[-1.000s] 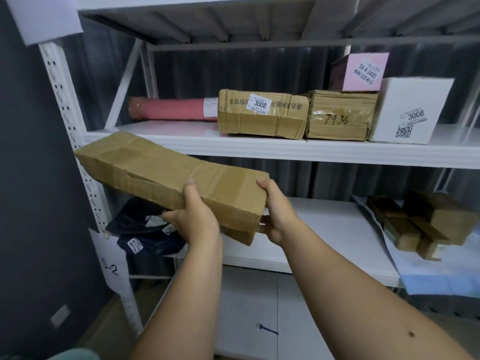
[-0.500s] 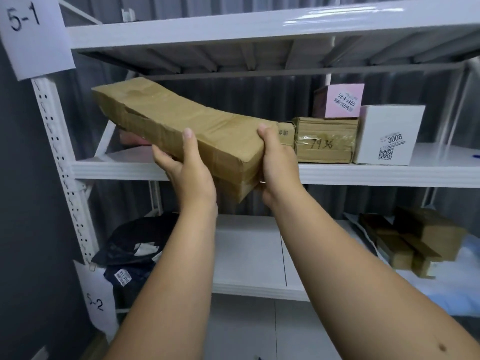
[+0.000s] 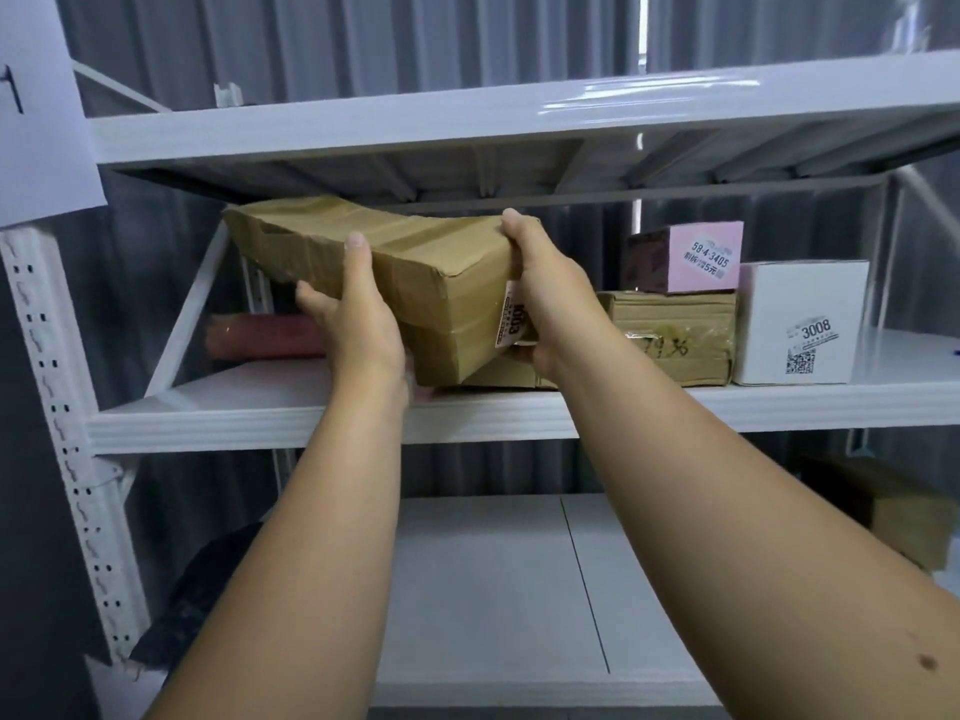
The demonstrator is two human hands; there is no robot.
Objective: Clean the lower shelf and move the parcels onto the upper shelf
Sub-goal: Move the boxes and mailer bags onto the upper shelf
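Long taped cardboard parcel (image 3: 395, 262), dented

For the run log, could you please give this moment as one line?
step: shelving | left hand + right hand: gripping long parcel | parcel: tilted over upper shelf, unreleased

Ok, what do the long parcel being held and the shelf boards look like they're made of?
The long parcel looks like brown corrugated cardboard wrapped in glossy tan tape: creased, dented faces and a lifted flap edge. The upper shelf looks like painted white metal, probably steel, going by its smooth sheen and ribbed front edge. Both hands, left hand and right hand, hold the parcel.
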